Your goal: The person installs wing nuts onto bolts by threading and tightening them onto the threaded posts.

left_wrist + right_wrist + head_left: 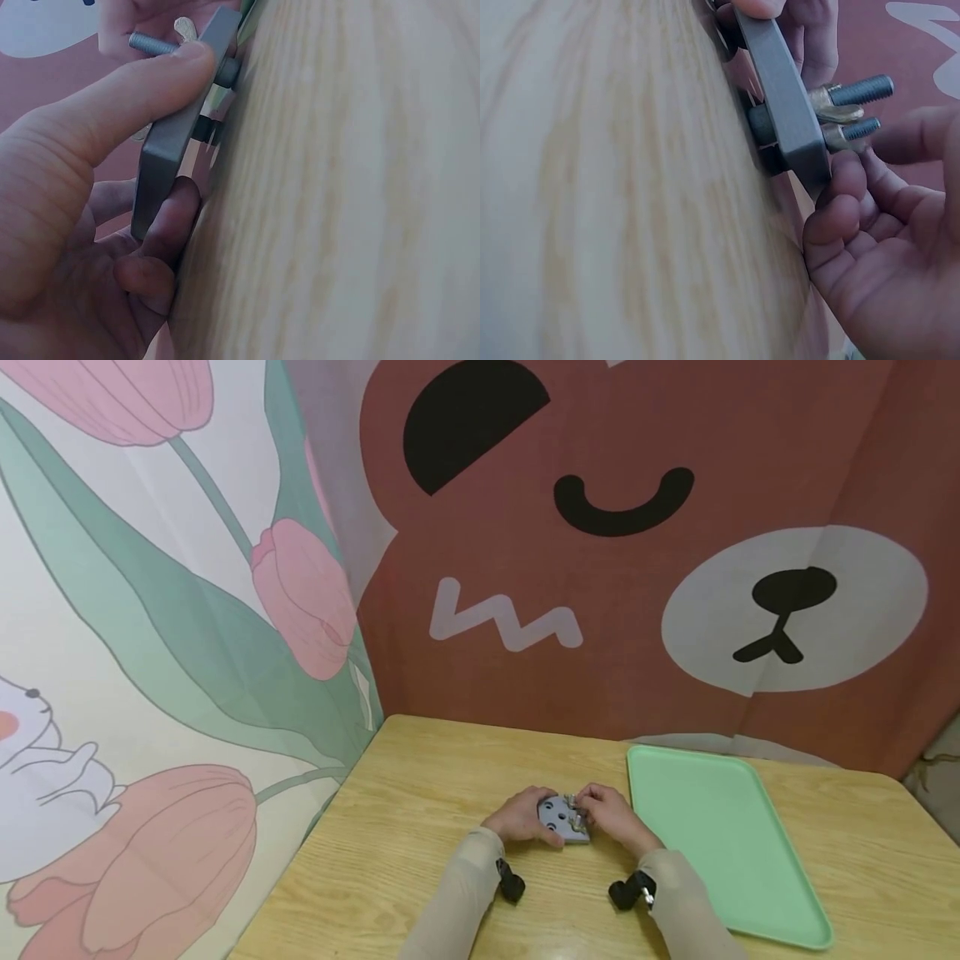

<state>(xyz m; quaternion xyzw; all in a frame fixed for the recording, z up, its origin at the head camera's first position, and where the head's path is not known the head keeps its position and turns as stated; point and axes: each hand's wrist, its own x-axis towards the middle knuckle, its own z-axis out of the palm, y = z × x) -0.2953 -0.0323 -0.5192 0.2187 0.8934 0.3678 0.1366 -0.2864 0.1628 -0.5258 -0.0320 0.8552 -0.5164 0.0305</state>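
A grey metal plate with several round holes (573,837) is held edge-up close over the table by my left hand (519,817). In the left wrist view, the thumb lies along one face and the other fingers curl beneath the plate (166,139). Two threaded bolts (867,90) stick out of the plate in the right wrist view, with a brass-coloured wing nut (841,114) on the upper one. My right hand (611,814) pinches at the nut on the lower bolt (864,127), its fingertips partly hiding it. Dark bolt heads (761,124) show on the table side.
A light green tray (720,835) lies on the wooden table (420,777) to the right of my hands. Small black cameras (512,883) sit on both wrists. Printed curtains (510,685) hang behind the table and along its left side.
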